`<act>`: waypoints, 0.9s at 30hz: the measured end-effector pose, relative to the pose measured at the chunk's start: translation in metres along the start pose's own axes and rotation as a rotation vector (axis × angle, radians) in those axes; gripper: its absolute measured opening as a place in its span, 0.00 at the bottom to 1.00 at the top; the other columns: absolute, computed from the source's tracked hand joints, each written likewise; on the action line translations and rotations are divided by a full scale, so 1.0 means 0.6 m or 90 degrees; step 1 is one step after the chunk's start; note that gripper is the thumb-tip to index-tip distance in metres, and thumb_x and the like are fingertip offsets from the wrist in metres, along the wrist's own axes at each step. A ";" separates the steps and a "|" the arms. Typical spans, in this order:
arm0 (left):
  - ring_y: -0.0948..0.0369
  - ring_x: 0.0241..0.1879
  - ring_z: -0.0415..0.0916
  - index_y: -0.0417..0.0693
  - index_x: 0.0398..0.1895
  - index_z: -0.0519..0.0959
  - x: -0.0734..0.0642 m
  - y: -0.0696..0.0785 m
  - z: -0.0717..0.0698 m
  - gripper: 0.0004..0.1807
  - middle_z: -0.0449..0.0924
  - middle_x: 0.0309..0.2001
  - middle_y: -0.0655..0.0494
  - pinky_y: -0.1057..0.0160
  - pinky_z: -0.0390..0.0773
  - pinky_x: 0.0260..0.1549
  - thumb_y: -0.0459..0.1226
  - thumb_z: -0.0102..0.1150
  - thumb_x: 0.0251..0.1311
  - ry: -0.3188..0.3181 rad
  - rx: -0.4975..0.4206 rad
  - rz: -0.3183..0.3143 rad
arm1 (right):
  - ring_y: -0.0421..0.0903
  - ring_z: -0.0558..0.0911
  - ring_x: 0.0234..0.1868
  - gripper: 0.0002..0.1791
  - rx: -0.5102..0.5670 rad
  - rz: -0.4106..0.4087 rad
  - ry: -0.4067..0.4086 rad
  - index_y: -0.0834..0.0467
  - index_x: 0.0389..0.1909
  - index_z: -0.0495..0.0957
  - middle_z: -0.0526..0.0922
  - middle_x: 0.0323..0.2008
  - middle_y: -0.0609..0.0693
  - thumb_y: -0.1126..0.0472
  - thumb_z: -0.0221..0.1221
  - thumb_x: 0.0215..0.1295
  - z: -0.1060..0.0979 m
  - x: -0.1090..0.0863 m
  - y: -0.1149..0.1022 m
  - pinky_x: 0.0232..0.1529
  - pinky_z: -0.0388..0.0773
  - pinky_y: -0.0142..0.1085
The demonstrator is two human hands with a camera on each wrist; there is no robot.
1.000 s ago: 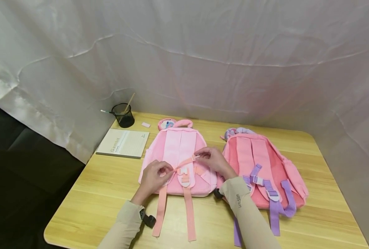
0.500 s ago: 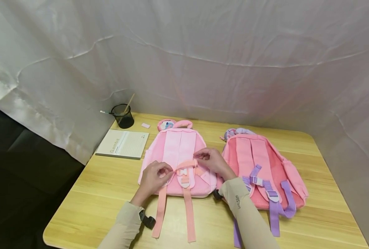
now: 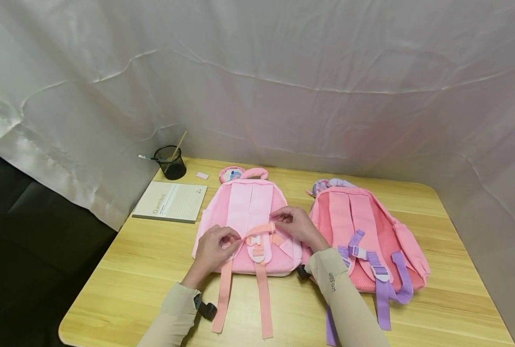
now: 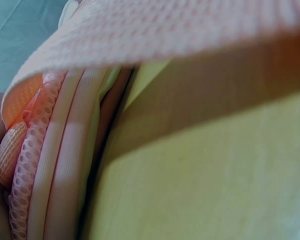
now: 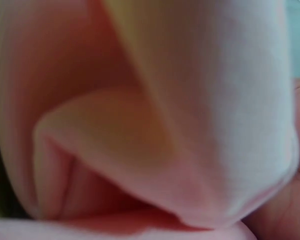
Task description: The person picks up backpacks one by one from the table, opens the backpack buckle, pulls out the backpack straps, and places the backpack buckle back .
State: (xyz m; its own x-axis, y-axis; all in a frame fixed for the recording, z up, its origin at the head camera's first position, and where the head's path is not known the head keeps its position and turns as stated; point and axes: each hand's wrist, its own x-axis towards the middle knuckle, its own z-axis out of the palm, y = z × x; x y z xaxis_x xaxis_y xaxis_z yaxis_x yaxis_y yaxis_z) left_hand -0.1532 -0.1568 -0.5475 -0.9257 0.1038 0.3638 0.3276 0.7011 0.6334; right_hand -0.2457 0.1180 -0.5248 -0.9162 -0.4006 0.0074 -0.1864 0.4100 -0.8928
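a notebook [image 3: 182,202] lies near a mesh cup [image 3: 176,170] and pink block [image 3: 202,176].

Taking the light pink backpack [image 3: 250,197] as datum: left hand [image 3: 211,246] covers part of its near left corner, and I can't resolve the orange strap [image 3: 259,230] ends under left and right hand [image 3: 296,224] fingertips. Right of datum, right sleeve [image 3: 342,289] masks part of the coral backpack [image 3: 361,212] and the upper run of a purple strap [image 3: 331,327]; that sleeve exits frame at the bottom. Notebook [image 3: 170,201] left of datum: small print unreadable to me. Left wrist cam: webbing [image 4: 165,35] over datum's side is soft and cropped. Right wrist cam: pink fabric [image 5: 215,100] mostly blur, hand cropped.
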 end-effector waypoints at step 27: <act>0.69 0.29 0.69 0.64 0.29 0.84 -0.002 0.001 0.001 0.07 0.74 0.26 0.71 0.67 0.72 0.32 0.40 0.74 0.58 0.006 0.003 -0.016 | 0.44 0.81 0.39 0.11 -0.008 0.036 0.044 0.54 0.48 0.88 0.87 0.39 0.50 0.65 0.67 0.65 0.007 -0.001 -0.001 0.44 0.78 0.37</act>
State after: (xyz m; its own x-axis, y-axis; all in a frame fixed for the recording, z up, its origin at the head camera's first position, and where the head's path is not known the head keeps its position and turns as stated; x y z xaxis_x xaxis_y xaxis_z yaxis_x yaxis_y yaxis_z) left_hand -0.1518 -0.1559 -0.5479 -0.9321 0.0795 0.3533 0.3026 0.7071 0.6391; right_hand -0.2435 0.1144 -0.5262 -0.9476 -0.3192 -0.0115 -0.1375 0.4401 -0.8874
